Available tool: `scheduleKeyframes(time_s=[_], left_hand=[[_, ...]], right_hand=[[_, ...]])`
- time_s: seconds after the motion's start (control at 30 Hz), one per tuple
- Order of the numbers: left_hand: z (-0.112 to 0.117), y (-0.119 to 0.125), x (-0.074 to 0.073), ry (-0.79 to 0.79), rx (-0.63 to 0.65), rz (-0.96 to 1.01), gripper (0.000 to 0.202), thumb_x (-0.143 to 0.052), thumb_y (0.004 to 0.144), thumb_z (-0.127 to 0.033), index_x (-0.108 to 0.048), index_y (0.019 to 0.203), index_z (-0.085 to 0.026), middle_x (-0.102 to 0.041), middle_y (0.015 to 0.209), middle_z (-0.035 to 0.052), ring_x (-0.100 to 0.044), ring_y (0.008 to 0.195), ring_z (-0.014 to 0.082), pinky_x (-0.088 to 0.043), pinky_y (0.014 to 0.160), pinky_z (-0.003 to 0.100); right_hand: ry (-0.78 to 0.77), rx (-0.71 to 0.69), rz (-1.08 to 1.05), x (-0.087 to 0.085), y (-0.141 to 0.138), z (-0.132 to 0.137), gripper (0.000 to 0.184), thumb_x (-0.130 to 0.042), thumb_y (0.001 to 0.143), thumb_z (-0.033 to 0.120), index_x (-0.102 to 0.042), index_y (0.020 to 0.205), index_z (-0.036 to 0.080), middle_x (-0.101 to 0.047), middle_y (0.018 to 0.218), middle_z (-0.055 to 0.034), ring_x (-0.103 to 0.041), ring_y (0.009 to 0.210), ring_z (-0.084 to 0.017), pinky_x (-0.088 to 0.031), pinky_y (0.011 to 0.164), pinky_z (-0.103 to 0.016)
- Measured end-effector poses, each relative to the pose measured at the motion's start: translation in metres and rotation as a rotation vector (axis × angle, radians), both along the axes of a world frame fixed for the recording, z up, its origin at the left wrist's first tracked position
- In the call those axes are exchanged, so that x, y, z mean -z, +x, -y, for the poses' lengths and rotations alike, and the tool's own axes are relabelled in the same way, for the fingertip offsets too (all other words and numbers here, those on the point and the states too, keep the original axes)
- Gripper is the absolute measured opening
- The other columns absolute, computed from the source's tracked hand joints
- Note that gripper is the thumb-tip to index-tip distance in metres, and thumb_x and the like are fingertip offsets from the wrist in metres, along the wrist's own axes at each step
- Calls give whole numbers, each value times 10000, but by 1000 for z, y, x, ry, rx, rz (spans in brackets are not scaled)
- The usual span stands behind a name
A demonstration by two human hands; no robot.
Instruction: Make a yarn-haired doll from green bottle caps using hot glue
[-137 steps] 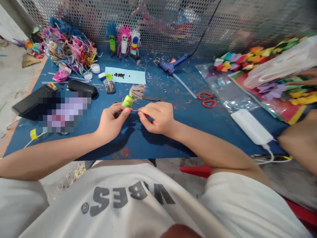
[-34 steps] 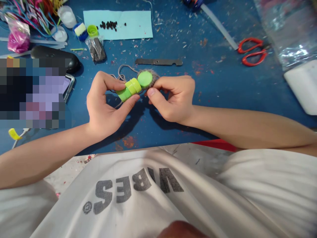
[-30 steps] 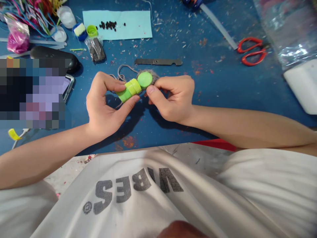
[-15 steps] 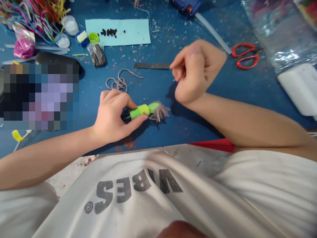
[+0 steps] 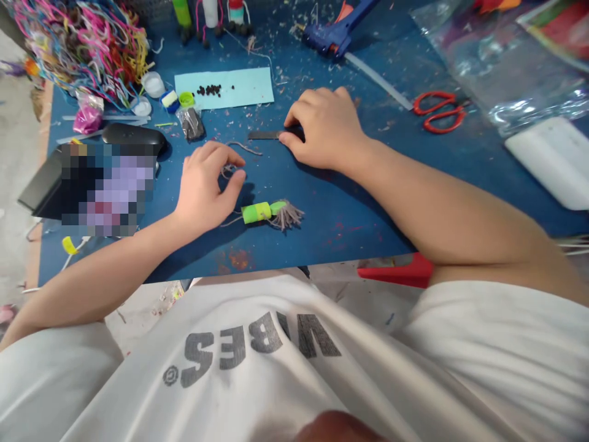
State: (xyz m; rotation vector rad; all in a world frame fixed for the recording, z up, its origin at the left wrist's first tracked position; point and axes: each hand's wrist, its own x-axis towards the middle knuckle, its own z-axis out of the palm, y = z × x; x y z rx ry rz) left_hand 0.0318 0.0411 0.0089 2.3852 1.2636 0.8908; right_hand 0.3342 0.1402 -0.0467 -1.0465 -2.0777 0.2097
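Note:
My left hand point(image 5: 206, 184) hovers at the coil of grey cord point(image 5: 227, 172), thumb and fingers curved and apart, hiding most of the cord. Just to its right, a small green and yellow tube point(image 5: 256, 212) with a grey yarn tassel point(image 5: 289, 216) lies on its side, touched by neither hand. Farther back, my right hand point(image 5: 324, 127) is over a flat dark strip point(image 5: 264, 135). Thumb and forefinger are closed about the strip, whose right part is mostly hidden under the palm.
Behind the hands lies a light blue card point(image 5: 255, 87) with small black beads. A blue glue gun point(image 5: 329, 40), red-handled scissors point(image 5: 439, 110) and a clear plastic bag point(image 5: 464, 67) are at back right. A tangled yarn pile point(image 5: 92, 49) and a black case point(image 5: 133, 138) are at left.
My left hand has let go of the green tube and moved up to the grey cord. My right hand has come down onto the dark strip. The view has shifted.

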Motion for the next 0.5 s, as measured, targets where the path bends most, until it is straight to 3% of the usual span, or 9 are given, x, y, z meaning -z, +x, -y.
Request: scheduleKeyframes(time_s=[0.2, 0.37, 0.5], left_hand=[[-50, 19, 13, 38, -63, -97, 220, -650, 991, -202, -740, 1170, -291, -760, 1214, 105, -726, 1180, 360, -558, 1092, 580], [-62, 29, 25, 65, -120, -270, 186, -656, 951, -175, -765, 1093, -224, -737, 1270, 173, -645, 1322, 464, -473, 1172, 708], [-66, 27, 33, 57, -92, -301, 157, -618, 967, -161, -755, 1036, -193, -728, 1301, 197, -609, 1341, 468, -480, 1150, 700]], right_hand=[[35, 17, 30, 15, 3, -16, 565, -856, 1033, 584, -549, 721, 227, -670, 773, -67, -582, 881, -172, -439, 853, -359], [18, 200, 188, 10, -3, -10, 413, -668, 1135, 471, -628, 822, 204, -745, 915, -126, -655, 912, -241, -491, 875, -408], [-56, 347, 106, -2, -8, -1, 421, -465, 1202, 500, -704, 1039, 194, -747, 895, -118, -706, 885, -289, -545, 875, -434]])
